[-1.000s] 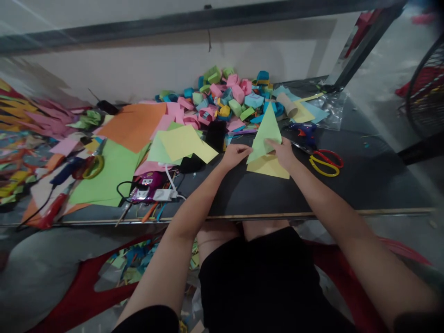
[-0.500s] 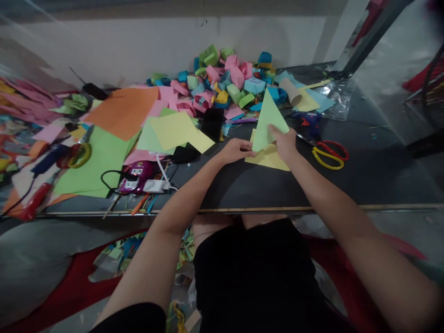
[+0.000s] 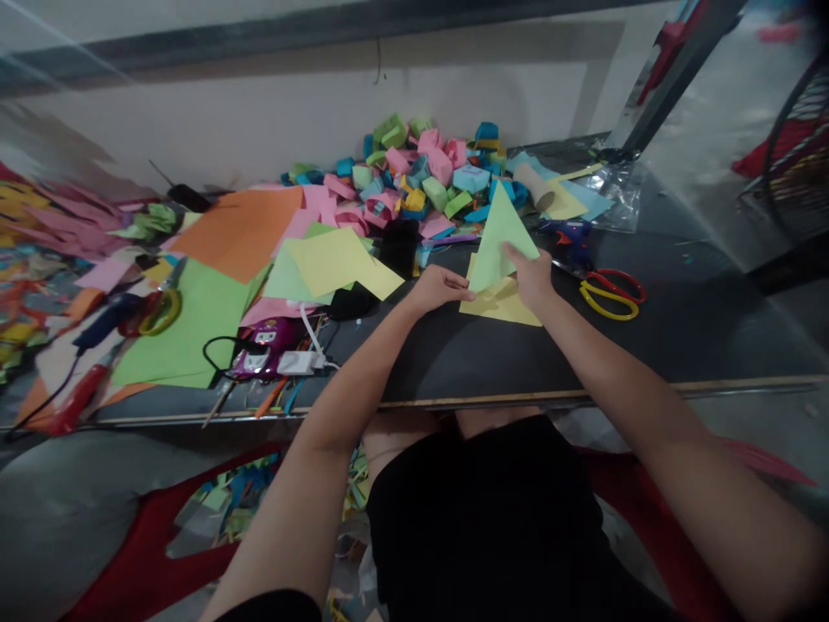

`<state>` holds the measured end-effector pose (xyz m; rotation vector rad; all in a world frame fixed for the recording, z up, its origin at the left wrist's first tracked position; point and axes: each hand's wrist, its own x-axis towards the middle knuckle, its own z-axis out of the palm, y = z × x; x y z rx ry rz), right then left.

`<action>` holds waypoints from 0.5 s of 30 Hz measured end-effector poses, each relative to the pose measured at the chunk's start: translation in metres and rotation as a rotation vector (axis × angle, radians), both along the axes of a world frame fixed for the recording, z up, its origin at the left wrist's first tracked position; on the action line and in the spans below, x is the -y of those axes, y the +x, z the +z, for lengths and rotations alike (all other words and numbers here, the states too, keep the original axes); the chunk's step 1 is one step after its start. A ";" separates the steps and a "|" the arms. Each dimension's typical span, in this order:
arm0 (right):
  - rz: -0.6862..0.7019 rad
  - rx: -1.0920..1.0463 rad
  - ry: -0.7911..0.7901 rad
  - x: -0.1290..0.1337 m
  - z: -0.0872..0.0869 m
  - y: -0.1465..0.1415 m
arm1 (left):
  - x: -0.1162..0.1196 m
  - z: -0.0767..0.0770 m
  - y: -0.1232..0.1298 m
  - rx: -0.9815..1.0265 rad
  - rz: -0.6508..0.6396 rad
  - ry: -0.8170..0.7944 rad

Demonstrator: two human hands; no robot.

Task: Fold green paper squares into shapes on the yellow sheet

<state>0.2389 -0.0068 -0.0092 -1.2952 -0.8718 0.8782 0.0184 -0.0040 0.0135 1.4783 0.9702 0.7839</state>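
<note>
A light green sheet of paper [image 3: 500, 231], folded to a triangle, is held tilted up with its point toward the wall. My right hand [image 3: 532, 275] pinches its right side, thumb on the near face. At its lower left corner, my left hand [image 3: 441, 289] has its fingertips closed on the edge. Beneath both lies a yellow sheet of paper [image 3: 502, 309], flat on the dark table and partly covered. Scissors with red and yellow handles [image 3: 610, 295] lie just right of my right hand, their blades partly hidden by it.
Behind the hands stands a heap of coloured folded paper pieces [image 3: 427, 177]. A cardboard tube [image 3: 534, 186] and a blue glue gun [image 3: 570, 238] lie at the right. Leftward are paper sheets [image 3: 239, 229], a purple power strip [image 3: 267, 345] with cables, and more scissors [image 3: 161, 311].
The camera view has tilted up slightly, so the scene sits lower. Both hands keep their hold on the green paper, with hardly any movement against the table.
</note>
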 end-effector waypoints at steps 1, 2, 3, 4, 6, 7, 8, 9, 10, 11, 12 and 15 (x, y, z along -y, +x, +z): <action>0.001 -0.009 -0.003 0.001 0.002 0.000 | 0.000 0.000 0.000 -0.020 0.007 -0.011; 0.001 -0.023 -0.006 0.002 0.004 0.001 | 0.000 0.001 0.001 -0.033 0.006 -0.015; 0.004 -0.040 -0.007 0.003 0.005 0.001 | 0.001 0.001 0.001 -0.044 0.002 -0.018; 0.006 -0.056 -0.007 0.003 0.006 0.001 | 0.001 0.002 0.001 -0.053 -0.001 -0.017; 0.014 -0.081 -0.004 0.004 0.008 0.000 | 0.001 0.003 0.000 -0.071 -0.011 -0.013; 0.015 -0.088 -0.009 0.004 0.008 0.000 | 0.001 0.003 -0.001 -0.081 -0.018 -0.010; 0.017 -0.090 -0.015 0.003 0.007 0.000 | 0.001 0.003 -0.001 -0.091 -0.024 -0.008; 0.017 -0.088 -0.020 0.003 0.007 0.000 | 0.001 0.003 -0.002 -0.101 -0.028 -0.003; 0.017 -0.082 -0.020 0.002 0.006 0.000 | 0.000 0.003 -0.002 -0.107 -0.029 0.005; 0.018 -0.073 -0.018 0.002 0.006 0.000 | 0.000 0.002 -0.002 -0.111 -0.029 0.012; 0.017 -0.064 -0.011 0.001 0.005 0.000 | 0.000 0.002 -0.002 -0.110 -0.029 0.020; 0.012 -0.057 -0.005 0.003 0.006 0.000 | 0.000 0.000 -0.002 -0.100 -0.039 0.031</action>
